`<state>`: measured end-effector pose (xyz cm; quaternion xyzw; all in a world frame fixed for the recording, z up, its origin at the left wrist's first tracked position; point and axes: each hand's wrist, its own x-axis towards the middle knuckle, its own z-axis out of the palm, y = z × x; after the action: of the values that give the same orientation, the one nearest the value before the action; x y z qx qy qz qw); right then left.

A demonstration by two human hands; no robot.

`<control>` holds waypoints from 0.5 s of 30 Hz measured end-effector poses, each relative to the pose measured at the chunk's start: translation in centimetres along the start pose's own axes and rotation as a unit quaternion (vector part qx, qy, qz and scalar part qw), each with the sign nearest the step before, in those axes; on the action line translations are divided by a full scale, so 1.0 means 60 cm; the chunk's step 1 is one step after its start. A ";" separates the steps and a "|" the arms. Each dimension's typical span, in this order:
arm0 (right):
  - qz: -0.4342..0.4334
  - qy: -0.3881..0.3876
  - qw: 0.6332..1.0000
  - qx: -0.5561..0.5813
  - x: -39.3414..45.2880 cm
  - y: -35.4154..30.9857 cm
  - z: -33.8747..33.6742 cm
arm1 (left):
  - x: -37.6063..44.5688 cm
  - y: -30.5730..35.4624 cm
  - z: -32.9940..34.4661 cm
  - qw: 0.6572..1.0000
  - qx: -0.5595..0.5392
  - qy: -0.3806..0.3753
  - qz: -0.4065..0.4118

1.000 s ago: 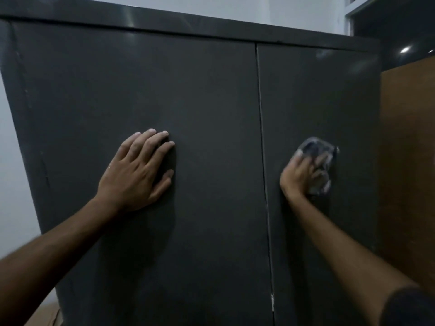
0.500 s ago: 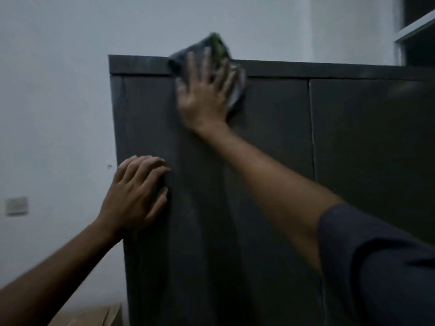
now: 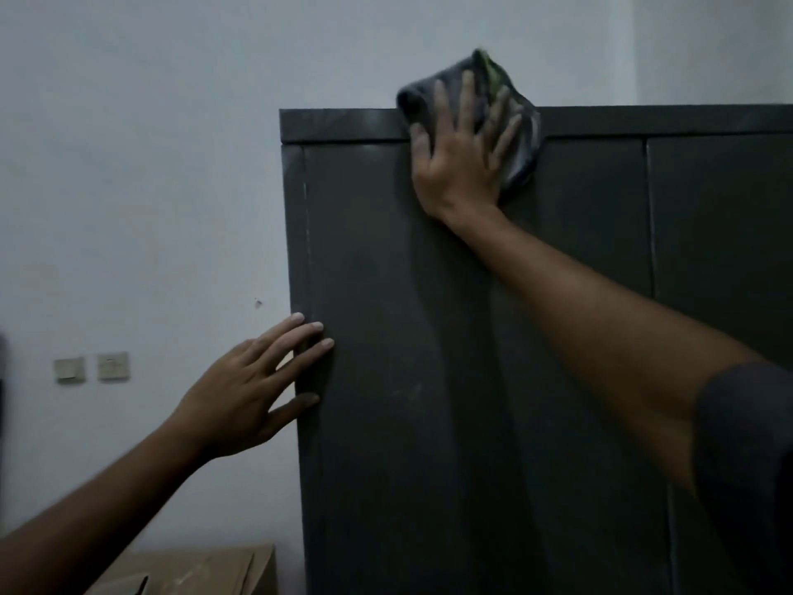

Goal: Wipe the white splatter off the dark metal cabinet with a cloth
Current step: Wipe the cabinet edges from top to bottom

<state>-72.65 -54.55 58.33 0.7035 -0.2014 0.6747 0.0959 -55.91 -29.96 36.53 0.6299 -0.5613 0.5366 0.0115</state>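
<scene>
The dark metal cabinet (image 3: 429,423) fills the right half of the view, with a door seam towards the right. My right hand (image 3: 459,161) presses a crumpled grey cloth with a green patch (image 3: 519,135) flat against the cabinet's top edge, fingers spread over it. The cloth sticks out above the top rim. My left hand (image 3: 253,388) rests with spread fingers on the cabinet's left front edge, lower down, holding nothing. Faint pale smears show on the left door around its middle (image 3: 412,392). A thin pale line runs down the left edge.
A pale wall (image 3: 150,165) stands to the left and behind the cabinet, with two wall switches (image 3: 92,367) low on it. A cardboard box (image 3: 206,569) sits at the bottom left beside the cabinet.
A second ago my right hand held the cloth on the right door at mid height; it is now at the left door's top edge. My left hand slid to the cabinet's left edge. The view turned left.
</scene>
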 end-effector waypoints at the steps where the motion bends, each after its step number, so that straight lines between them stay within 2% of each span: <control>1: -0.043 -0.009 0.999 -0.003 0.012 -0.039 0.007 | -0.002 0.000 0.005 1.000 0.000 -0.003 -0.002; 3: -0.160 -0.030 0.986 -0.021 -0.002 -0.112 0.027 | -0.009 -0.002 0.015 1.000 0.001 -0.013 0.000; 5: -0.315 -0.041 0.948 -0.026 -0.065 -0.145 0.043 | -0.012 -0.005 0.023 1.000 0.002 -0.019 -0.002; 7: -0.470 -0.059 0.880 -0.014 -0.147 -0.107 0.049 | -0.013 -0.005 0.028 1.000 0.005 -0.020 -0.002; 9: -0.529 -0.091 0.843 -0.022 -0.187 -0.023 0.038 | -0.011 -0.005 0.029 1.000 0.004 -0.025 -0.002; 10: -0.516 -0.084 0.852 -0.033 -0.178 0.016 0.031 | -0.011 -0.006 0.029 1.000 0.003 -0.030 -0.003; 12: -0.401 -0.042 0.914 -0.043 -0.130 0.055 0.021 | -0.012 -0.005 0.028 0.999 0.001 -0.043 -0.012; 14: -0.244 -0.004 0.969 -0.048 -0.072 0.020 0.020 | -0.014 0.001 0.029 0.999 0.002 -0.041 -0.023; 15: -0.182 0.007 0.982 -0.044 -0.057 -0.020 0.024 | -0.014 0.003 0.030 0.999 0.005 -0.038 -0.027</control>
<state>-70.88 -53.50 55.01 0.7190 -0.0990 0.6412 0.2491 -54.68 -30.52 35.08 0.6649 -0.5416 0.5144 0.0015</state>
